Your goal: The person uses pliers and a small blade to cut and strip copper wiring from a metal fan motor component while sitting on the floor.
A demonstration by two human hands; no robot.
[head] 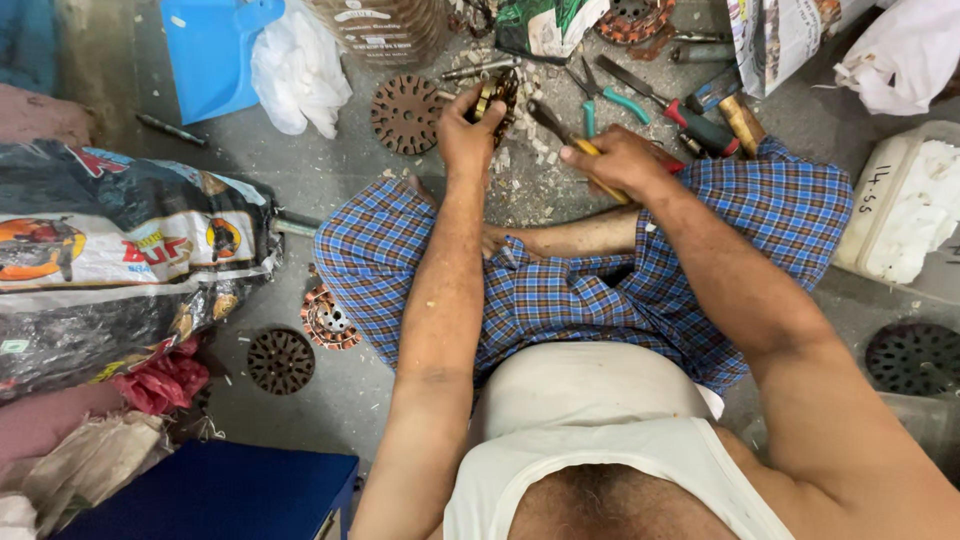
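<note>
Left grip: the left hand (468, 128) is closed around a small motor stator (497, 95) with copper windings, holding it upright on the floor (330, 165) just ahead of the crossed legs.
Right grip: the right hand (622, 160) is wrapped tight on the yellow handle of a pair of pliers (560, 133), whose dark nose points left toward the stator and reaches its side.
Step in hand: as I judge it, the copper winding is being pulled or cut out of the stator; pale scraps (520, 170) lie thick on the floor under both hands.
Next move calls for: a firm hold by the left hand while the pliers bite and draw, so the core does not twist or slip.
Far left: a printed sack (120, 260) lies slumped, contents hidden; a red bag (160, 382) sits crumpled below it.
Lower left: a bare round lamination disc (281, 361) and a copper-wound stator (328, 318) lie on the floor, near each other, beside the checked cloth (380, 250) over the knee.
Upper left: a blue dustpan (210, 55), nothing visible in it, with a white plastic bag (298, 70) just beside it.
Centre top: another dark disc (405, 113) lies just left of the held stator.
Right of the hands: green-handled pliers (600, 100), a red-handled screwdriver (680, 110) and a hammer (735, 115) lie together.
Far right: a translucent tub (880, 190) holds white material; below it a dark perforated disc (915, 357).
</note>
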